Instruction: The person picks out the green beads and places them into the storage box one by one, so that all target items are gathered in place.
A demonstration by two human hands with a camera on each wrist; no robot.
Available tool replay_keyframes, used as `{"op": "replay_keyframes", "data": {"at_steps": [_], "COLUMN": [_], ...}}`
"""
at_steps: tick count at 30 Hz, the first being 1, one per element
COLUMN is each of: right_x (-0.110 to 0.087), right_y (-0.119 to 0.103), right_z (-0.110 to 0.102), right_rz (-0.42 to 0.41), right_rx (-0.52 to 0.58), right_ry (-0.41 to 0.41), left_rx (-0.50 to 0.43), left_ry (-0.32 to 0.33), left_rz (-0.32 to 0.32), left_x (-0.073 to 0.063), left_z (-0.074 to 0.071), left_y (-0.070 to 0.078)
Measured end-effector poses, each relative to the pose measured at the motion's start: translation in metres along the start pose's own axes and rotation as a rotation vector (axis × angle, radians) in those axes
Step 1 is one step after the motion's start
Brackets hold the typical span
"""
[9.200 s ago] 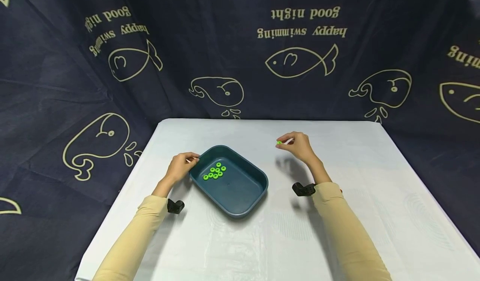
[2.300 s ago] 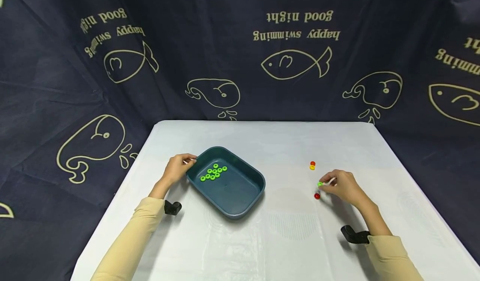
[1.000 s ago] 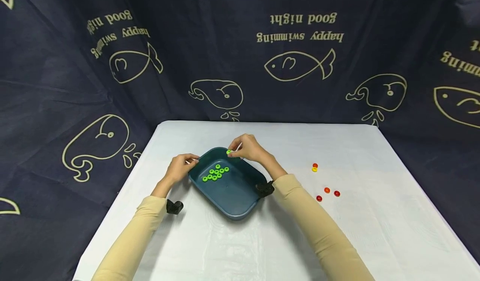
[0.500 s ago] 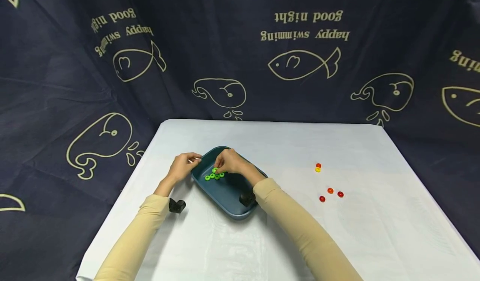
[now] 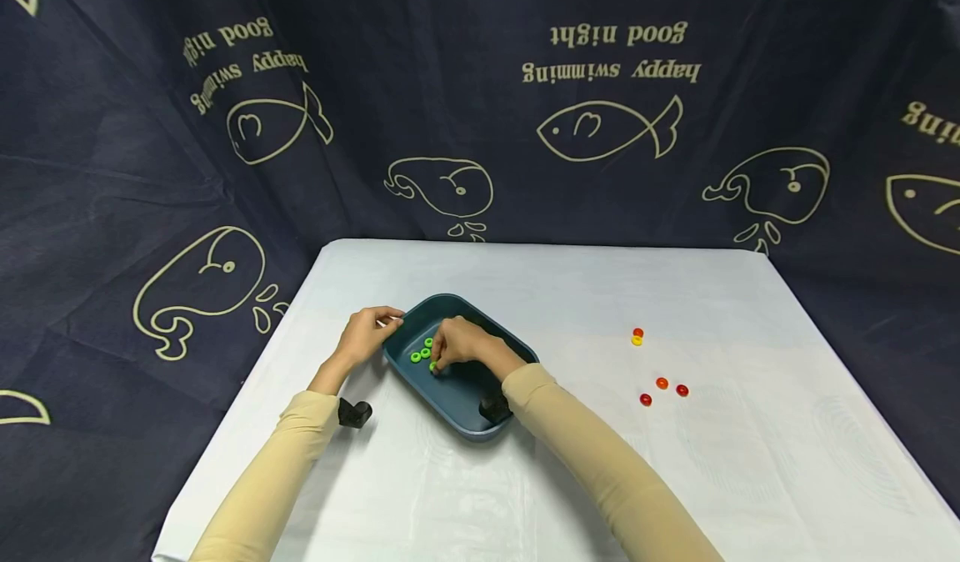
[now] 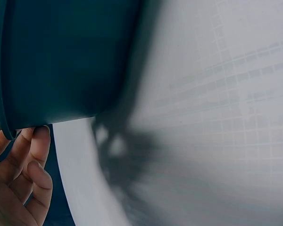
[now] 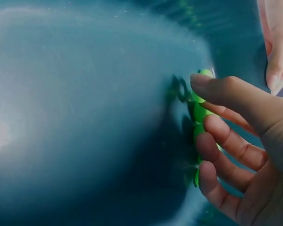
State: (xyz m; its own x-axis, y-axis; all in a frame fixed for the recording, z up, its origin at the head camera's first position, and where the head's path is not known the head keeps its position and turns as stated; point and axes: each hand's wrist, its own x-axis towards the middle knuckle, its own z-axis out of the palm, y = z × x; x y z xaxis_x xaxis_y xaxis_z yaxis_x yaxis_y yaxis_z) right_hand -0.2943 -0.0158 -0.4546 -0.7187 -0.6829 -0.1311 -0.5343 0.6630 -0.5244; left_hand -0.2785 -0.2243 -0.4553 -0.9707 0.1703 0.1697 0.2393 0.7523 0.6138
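Note:
In the head view my left hand (image 5: 363, 334) holds the rim of a dark teal plastic tub (image 5: 454, 391) at its far left corner, thumb inside. The left wrist view shows the tub's outer wall (image 6: 68, 61) with fingers curled under the lip. My right hand (image 5: 461, 341) reaches down inside the tub, pinching a small green ring (image 5: 433, 368) between thumb and fingertips close to the floor. Several more green rings (image 5: 416, 357) lie beside it, partly hidden by this hand. From the right wrist, the green rings (image 7: 201, 113) appear in a row behind the fingers.
On the white table (image 5: 585, 462), to the tub's right, lie a yellow ring (image 5: 637, 340) touching an orange-red ring (image 5: 638, 332). Nearer are an orange ring (image 5: 662, 383) and two red rings (image 5: 646, 399). A dark fish-print curtain (image 5: 480, 95) hangs behind the table.
My right hand has carried a green ring from the table's right side over the tub's far rim and down inside, now slightly nearer than half a second ago. The left hand stays on the rim.

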Motion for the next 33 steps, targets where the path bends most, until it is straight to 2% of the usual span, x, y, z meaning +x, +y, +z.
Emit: {"op": "replay_keyframes", "data": {"at_steps": [6, 20, 33], "right_x": [0.0, -0.001, -0.008], "right_y": [-0.004, -0.004, -0.004], "right_z": [0.003, 0.005, -0.011], "right_rz": [0.036, 0.037, -0.013], "right_rx": [-0.032, -0.016, 0.025], "right_ry": [-0.032, -0.029, 0.027], "left_rx": [-0.005, -0.013, -0.007], "left_ry": [0.0, -0.002, -0.016], "left_rz": [-0.01, -0.013, -0.012], "left_x": [0.001, -0.001, -0.002], "left_z": [0.001, 0.0, -0.001], "left_y": [0.0, 0.0, 0.002]}}
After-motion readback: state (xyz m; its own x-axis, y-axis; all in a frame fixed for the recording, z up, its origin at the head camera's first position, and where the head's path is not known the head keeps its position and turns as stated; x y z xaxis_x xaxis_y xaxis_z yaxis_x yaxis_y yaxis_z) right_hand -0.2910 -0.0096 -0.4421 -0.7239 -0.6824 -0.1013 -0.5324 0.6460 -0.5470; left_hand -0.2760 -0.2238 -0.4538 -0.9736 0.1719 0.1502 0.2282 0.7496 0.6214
